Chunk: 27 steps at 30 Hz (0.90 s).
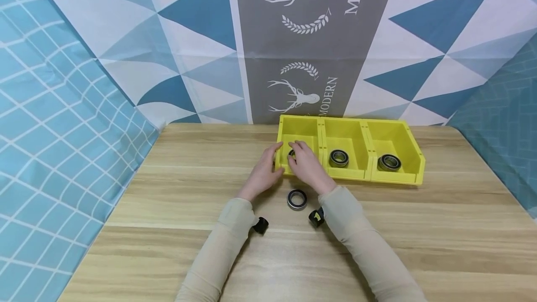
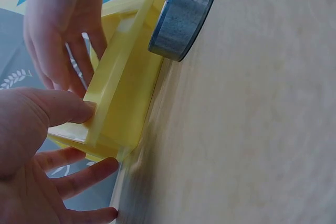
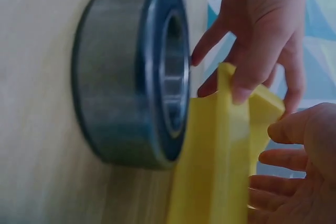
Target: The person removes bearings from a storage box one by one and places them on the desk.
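Observation:
My left hand (image 1: pixel 263 170) is at the near left corner of the leftmost yellow bin (image 1: pixel 299 127). In the left wrist view its thumb (image 2: pixel 73 107) touches the bin's edge, with the other fingers spread along the outside. My right hand (image 1: pixel 308 164) reaches over the same bin's front, its fingers (image 3: pixel 273 184) loosely bent. Beside its fingertips a bearing (image 1: pixel 291 154) shows partly inside; the hand hides the rest, and no firm grip is visible. Another ball bearing (image 1: pixel 297 199) lies on the table between my wrists, large in the right wrist view.
The middle bin (image 1: pixel 341 129) holds a bearing (image 1: pixel 338 158), and the right bin (image 1: pixel 383 129) holds another bearing (image 1: pixel 389 162). All three bins are joined side by side at the back of the wooden table (image 1: pixel 189 190), close to the patterned wall (image 1: pixel 293 45).

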Each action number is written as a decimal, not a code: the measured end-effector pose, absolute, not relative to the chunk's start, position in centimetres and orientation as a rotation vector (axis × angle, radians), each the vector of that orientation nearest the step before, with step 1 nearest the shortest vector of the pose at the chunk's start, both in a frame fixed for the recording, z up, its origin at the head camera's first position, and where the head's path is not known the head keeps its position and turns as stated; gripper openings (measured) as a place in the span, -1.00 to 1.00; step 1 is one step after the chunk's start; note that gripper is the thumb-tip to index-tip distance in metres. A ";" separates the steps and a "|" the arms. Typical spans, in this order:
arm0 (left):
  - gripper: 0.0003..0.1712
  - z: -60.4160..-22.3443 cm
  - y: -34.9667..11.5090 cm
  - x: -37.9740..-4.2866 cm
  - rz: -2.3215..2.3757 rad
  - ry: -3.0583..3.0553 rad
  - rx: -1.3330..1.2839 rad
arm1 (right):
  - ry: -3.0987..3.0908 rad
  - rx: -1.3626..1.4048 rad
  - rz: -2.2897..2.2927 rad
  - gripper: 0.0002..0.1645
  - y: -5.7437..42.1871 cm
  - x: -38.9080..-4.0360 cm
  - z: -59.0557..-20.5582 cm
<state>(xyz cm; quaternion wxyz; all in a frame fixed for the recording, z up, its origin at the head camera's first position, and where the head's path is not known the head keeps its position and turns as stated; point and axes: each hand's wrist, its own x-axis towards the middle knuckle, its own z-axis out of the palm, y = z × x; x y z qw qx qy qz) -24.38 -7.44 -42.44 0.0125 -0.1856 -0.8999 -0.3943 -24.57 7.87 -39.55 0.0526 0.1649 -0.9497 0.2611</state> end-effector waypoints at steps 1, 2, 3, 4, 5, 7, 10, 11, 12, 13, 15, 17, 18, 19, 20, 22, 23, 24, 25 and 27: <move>-0.15 -42.4 -7.4 -24.4 -1.227 -2.804 -0.577 | -2.898 0.489 0.793 -0.47 7.9 -24.8 -39.8; -0.15 -42.4 -7.4 -24.4 -1.228 -2.804 -0.574 | -2.909 0.479 0.787 -0.47 7.9 -25.0 -40.0; -0.15 -42.4 -7.4 -24.4 -1.228 -2.805 -0.570 | -2.923 0.468 0.785 -0.47 7.9 -25.2 -40.1; -0.15 -42.4 -7.4 -24.3 -1.229 -2.805 -0.569 | -2.936 0.463 0.778 -0.47 7.9 -25.3 -40.3; -0.15 -42.4 -7.4 -24.3 -1.230 -2.806 -0.567 | -2.949 0.457 0.771 -0.48 7.9 -25.4 -40.4; -0.14 -42.4 -7.4 -24.3 -1.231 -2.809 -0.569 | -2.970 0.449 0.757 -0.48 7.9 -25.6 -40.7; -0.15 -42.4 -7.3 -24.3 -1.234 -2.809 -0.573 | -2.980 0.443 0.758 -0.47 7.9 -25.8 -40.9; -0.16 -42.4 -7.3 -24.3 -1.236 -2.809 -0.573 | -2.980 0.436 0.765 -0.47 7.9 -25.9 -41.0; -0.15 -42.4 -7.3 -24.3 -1.237 -2.810 -0.571 | -2.981 0.430 0.773 -0.46 7.8 -26.0 -41.0; -0.16 -42.4 -7.3 -24.3 -1.238 -2.811 -0.571 | -2.983 0.422 0.779 -0.45 7.8 -26.1 -41.1; -0.16 -42.4 -7.3 -24.3 -1.239 -2.813 -0.573 | -2.994 0.412 0.780 -0.44 7.8 -26.3 -41.1; -0.16 -42.4 -7.3 -24.3 -1.240 -2.814 -0.576 | -3.002 0.408 0.786 -0.42 7.8 -26.5 -41.1; -0.15 -42.4 -7.4 -24.3 -1.237 -2.815 -0.575 | -3.005 0.406 0.792 -0.41 7.7 -26.5 -41.1; -0.15 -42.3 -7.4 -24.3 -1.236 -2.814 -0.576 | -3.007 0.401 0.804 -0.41 7.7 -26.6 -41.1; -0.15 -42.3 -7.4 -24.3 -1.235 -2.813 -0.578 | -3.009 0.396 0.816 -0.40 7.7 -26.7 -41.1; -0.15 -42.3 -7.4 -24.3 -1.237 -2.809 -0.578 | -3.015 0.374 0.855 -0.39 7.7 -26.8 -41.0; -0.15 -42.3 -7.4 -24.3 -1.238 -2.808 -0.578 | -3.019 0.361 0.871 -0.39 7.6 -26.9 -41.0; -0.15 -42.3 -7.4 -24.3 -1.235 -2.808 -0.579 | -3.027 0.345 0.888 -0.39 7.6 -26.9 -40.9; -0.15 -42.3 -7.4 -24.3 -1.240 -2.805 -0.583 | -3.037 0.332 0.897 -0.39 7.6 -27.0 -40.9; -0.15 -42.3 -7.4 -24.3 -1.237 -2.806 -0.586 | -3.059 0.306 0.911 -0.39 7.6 -27.1 -40.9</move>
